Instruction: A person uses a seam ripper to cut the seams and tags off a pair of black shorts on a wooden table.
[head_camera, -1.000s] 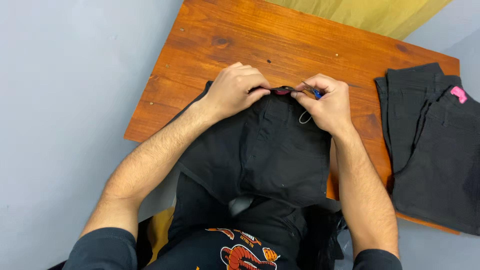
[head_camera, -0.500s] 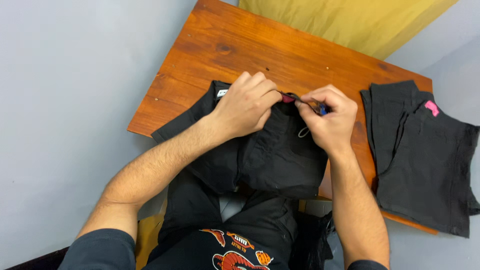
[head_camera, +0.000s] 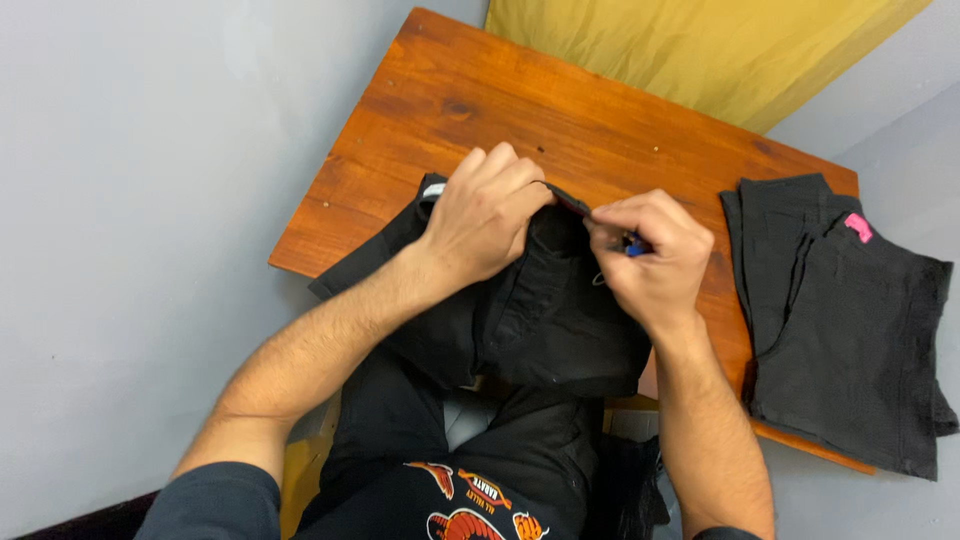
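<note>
A wooden table (head_camera: 480, 110) stood in a corner of pale grey walls (head_camera: 130, 200), a yellow cloth (head_camera: 690, 50) behind it. The left hand (head_camera: 487, 215) gripped the black garment (head_camera: 540, 310) at the near table edge; the right hand (head_camera: 650, 255) pinched a small blue-tipped tool (head_camera: 634, 247). Folded black garments (head_camera: 840, 320) lay at the right end.

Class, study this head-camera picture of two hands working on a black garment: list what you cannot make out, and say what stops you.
- Small blue-tipped tool: mostly hidden inside the right hand.
- Black garment top edge: covered by the left hand.
- Pink tag on the folded black garments: too small to read.
- Wooden table near edge: hidden under fabric and arms.
</note>
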